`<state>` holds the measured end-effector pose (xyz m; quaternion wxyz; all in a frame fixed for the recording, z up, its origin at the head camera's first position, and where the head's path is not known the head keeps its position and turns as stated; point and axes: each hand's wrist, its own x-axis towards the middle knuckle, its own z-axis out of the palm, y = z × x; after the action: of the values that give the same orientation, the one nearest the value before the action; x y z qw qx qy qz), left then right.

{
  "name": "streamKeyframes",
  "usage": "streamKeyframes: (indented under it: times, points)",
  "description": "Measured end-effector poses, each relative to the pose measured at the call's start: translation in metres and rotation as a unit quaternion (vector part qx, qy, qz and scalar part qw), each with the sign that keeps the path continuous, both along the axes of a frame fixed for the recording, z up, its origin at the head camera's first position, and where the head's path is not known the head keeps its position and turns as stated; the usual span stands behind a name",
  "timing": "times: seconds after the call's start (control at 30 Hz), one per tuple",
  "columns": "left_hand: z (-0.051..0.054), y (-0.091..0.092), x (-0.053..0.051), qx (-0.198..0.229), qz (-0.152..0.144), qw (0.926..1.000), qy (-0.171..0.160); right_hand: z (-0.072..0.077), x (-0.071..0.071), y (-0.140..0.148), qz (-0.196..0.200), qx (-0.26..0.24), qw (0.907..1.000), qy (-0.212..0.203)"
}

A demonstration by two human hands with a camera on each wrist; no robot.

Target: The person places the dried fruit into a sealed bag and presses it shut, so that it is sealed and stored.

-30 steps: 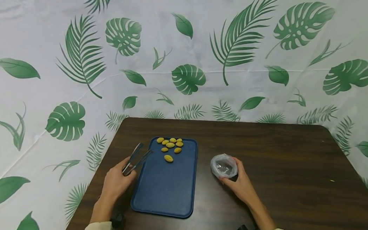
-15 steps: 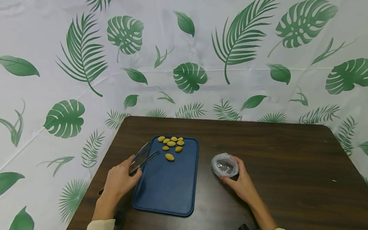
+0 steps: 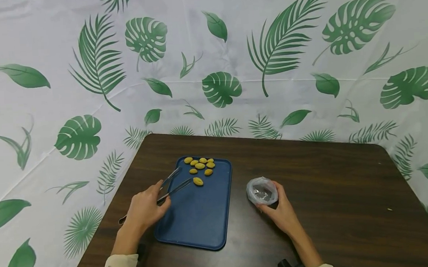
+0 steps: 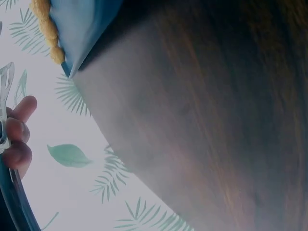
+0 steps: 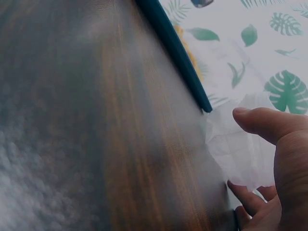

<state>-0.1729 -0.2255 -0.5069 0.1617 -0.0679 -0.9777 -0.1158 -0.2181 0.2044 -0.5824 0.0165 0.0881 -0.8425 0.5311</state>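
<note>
My left hand grips metal tongs over the left edge of a blue tray. The tongs' arms are spread, and one tip is right beside the nearest yellow oval piece; whether they touch I cannot tell. Several more yellow, nut-like pieces are grouped at the tray's far end; in the left wrist view these pieces look bumpy. My right hand holds a small round container lined with clear plastic, thumb and fingers on opposite sides. Its visible inside shows only shiny plastic.
The dark wooden table extends to the right of the container, with a small pale speck on it. A white cloth with green leaves hangs behind and along the left side.
The left hand has moved the tongs rightward over the tray, bringing their tips toward the nearest yellow piece. The right hand and container stay in place; the head view shifts slightly.
</note>
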Motion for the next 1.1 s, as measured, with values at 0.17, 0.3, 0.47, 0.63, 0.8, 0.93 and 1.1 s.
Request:
streamKeyframes:
  times: [0.17, 0.3, 0.47, 0.63, 0.8, 0.93, 1.1]
  points:
    - [-0.005, 0.009, -0.008, 0.005, -0.011, 0.9996, -0.027, 0.000, 0.003, 0.006, -0.010, 0.006, 0.9999, 0.000]
    - [-0.007, 0.014, -0.012, 0.029, -0.012, 0.9984, -0.048, 0.000, 0.005, 0.006, -0.018, 0.003, 0.9998, -0.001]
    - [-0.004, 0.011, -0.013, 0.045, 0.005, 0.9968, -0.066, -0.002, 0.003, 0.000, -0.015, 0.005, 0.9999, -0.004]
    - [-0.004, 0.014, -0.017, 0.054, -0.004, 0.9966, -0.062, 0.000, 0.002, -0.001, -0.019, 0.012, 0.9997, -0.004]
    - [-0.008, 0.016, -0.017, 0.064, -0.012, 0.9961, -0.060, -0.001, 0.003, -0.001, -0.016, 0.013, 0.9998, -0.006]
    - [-0.011, 0.017, -0.019, 0.060, -0.014, 0.9962, -0.062, -0.001, 0.004, 0.000, -0.016, 0.011, 0.9998, -0.005]
    - [-0.011, 0.018, -0.022, 0.058, -0.013, 0.9952, -0.077, 0.000, 0.001, -0.001, -0.020, 0.008, 0.9997, -0.009]
